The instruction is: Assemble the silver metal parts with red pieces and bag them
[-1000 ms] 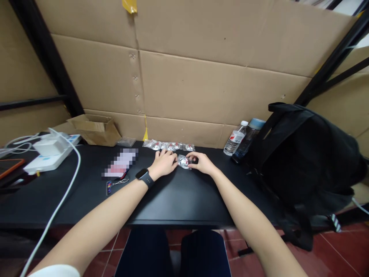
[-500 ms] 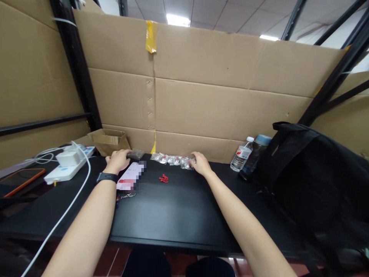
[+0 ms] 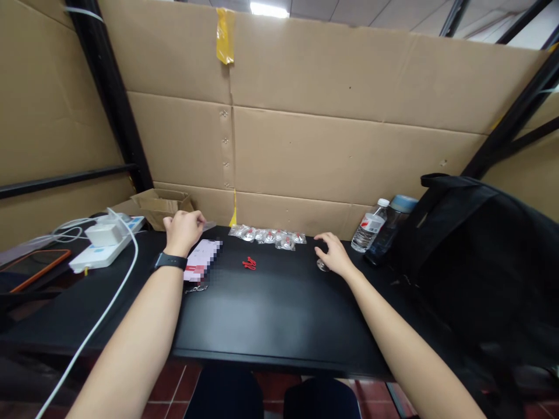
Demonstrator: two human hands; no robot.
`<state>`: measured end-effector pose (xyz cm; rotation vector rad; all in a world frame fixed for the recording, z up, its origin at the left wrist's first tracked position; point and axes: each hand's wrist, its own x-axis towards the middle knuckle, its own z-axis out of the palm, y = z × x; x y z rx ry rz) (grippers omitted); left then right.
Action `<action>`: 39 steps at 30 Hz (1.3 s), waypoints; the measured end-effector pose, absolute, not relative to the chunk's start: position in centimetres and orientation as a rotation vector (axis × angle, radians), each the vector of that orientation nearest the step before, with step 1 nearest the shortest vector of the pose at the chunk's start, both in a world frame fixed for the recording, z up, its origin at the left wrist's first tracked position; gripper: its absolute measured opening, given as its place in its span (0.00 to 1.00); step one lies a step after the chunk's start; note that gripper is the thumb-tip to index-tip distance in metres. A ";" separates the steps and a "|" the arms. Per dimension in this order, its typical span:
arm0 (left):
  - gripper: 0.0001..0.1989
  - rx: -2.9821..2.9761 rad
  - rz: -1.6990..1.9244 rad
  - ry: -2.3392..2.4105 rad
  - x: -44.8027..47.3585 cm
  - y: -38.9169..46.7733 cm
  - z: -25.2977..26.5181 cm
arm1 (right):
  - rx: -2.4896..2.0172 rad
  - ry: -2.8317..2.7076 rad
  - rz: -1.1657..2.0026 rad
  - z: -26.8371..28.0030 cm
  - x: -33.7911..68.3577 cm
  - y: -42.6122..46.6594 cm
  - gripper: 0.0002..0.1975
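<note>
My left hand [image 3: 184, 231] is raised over the back left of the desk, fingers closed on the edge of a small clear plastic bag [image 3: 209, 226]. Below it lies a pink-and-white printed card [image 3: 203, 259], partly blurred out, with a metal clasp [image 3: 196, 288] at its near end. My right hand [image 3: 335, 255] is at the right of the desk, thumb and fingers apart. Under its thumb side a small round shiny piece [image 3: 322, 265] shows, partly hidden. Between the hands, a row of clear bagged round pieces with red centres [image 3: 269, 235] lies along the back, behind a red cord [image 3: 249, 263].
To the right stand a clear water bottle [image 3: 369, 226], a dark bottle with a blue lid [image 3: 393, 224] and a black backpack [image 3: 476, 273]. At left are a white power strip [image 3: 107, 250], an orange-edged phone [image 3: 37, 270], a cable and a cardboard box [image 3: 163, 206]. Cardboard walls the back.
My right hand has moved right, away from the bagged pieces, and a round shiny piece now shows beneath it. My left hand has lifted slightly with the clear bag. The view has tilted down.
</note>
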<state>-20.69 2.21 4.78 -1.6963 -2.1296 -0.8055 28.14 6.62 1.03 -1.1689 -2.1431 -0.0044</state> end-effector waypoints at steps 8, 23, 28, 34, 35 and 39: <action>0.27 -1.715 -0.592 -2.360 -21.4 3.0 2.8 | -1.219 -2.008 0.198 1.9 31.3 5.7 0.12; 0.21 -1.750 -0.612 -2.242 -20.6 2.0 4.8 | -1.222 -2.137 0.257 2.2 31.7 5.7 0.11; 0.20 -1.946 -0.906 -1.780 -12.7 0.5 6.4 | -1.196 -2.323 0.398 2.4 31.0 4.7 0.19; 0.18 -2.753 -0.563 -1.152 -2.7 -2.0 4.6 | -1.240 -2.400 0.565 1.7 31.3 5.0 0.21; 0.16 -2.851 -0.513 -1.080 -2.0 -2.3 4.3 | -1.252 -2.391 0.555 1.6 31.4 5.0 0.21; 0.10 -3.042 -0.512 -0.972 -2.3 -2.4 4.2 | -1.280 -2.371 0.520 1.7 31.5 5.0 0.17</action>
